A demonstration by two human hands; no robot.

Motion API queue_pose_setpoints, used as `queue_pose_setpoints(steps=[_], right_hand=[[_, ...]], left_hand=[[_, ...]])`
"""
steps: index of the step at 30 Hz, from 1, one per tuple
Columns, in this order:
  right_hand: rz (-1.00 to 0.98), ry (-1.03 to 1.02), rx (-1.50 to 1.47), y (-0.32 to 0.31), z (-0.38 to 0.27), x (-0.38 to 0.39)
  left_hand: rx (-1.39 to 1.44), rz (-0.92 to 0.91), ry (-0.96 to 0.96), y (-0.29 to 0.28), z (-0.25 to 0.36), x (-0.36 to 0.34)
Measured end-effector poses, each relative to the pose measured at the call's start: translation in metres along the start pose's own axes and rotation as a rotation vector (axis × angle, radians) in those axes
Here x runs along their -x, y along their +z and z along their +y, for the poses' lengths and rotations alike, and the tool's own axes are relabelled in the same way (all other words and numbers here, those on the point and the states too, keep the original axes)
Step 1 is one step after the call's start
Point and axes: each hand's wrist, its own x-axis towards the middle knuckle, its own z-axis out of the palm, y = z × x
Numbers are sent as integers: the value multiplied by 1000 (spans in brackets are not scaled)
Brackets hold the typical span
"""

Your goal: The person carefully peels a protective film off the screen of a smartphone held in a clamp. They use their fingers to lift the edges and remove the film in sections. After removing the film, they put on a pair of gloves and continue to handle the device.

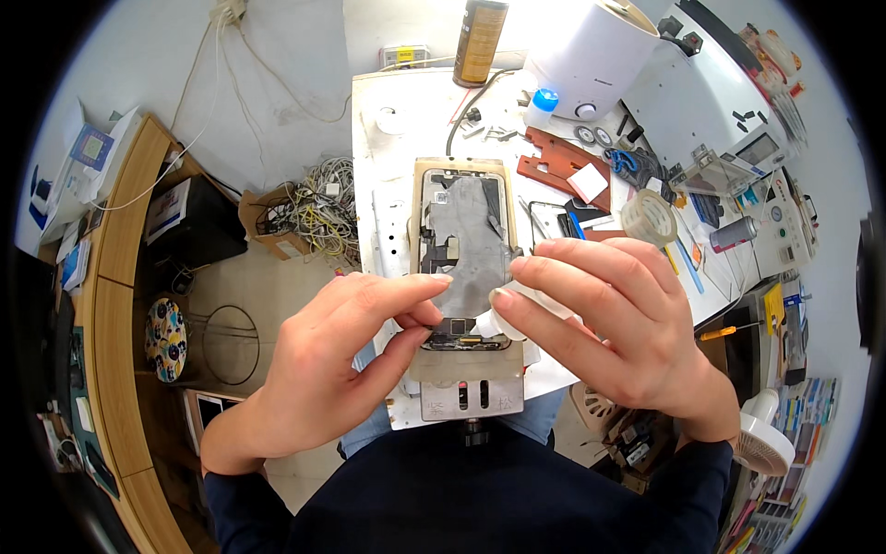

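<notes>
An opened phone (pixel 466 235) with a dark grey sheet over its inside lies in a metal clamp holder (pixel 473 399) in front of me. My right hand (pixel 609 319) is closed around a small whitish bottle, largely hidden behind the fingers. Its white tip (pixel 486 323) points at the phone's lower end. At the phone's lower left edge is my left hand (pixel 360 328), thumb and fingers bent together. Whether anything small is between those fingertips is hidden.
Right of the phone lie a reddish-brown plate (pixel 554 166), a tape roll (pixel 649 219) and a blue pen (pixel 577 224). Behind stand a blue-capped bottle (pixel 542 106), a white humidifier-like appliance (pixel 591 55) and a brown can (pixel 479 42). Tangled cables (pixel 318 212) fill a box at left.
</notes>
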Motion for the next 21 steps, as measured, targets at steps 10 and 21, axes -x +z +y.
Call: queue_pose_setpoints(steps=[10,21], right_hand=[[3,13,0,0,0,1],[-14,35,6,-4,0,4]], left_hand=[[12,-2,-5,1,1,-1],[-2,-4,-22,1,2,-1]])
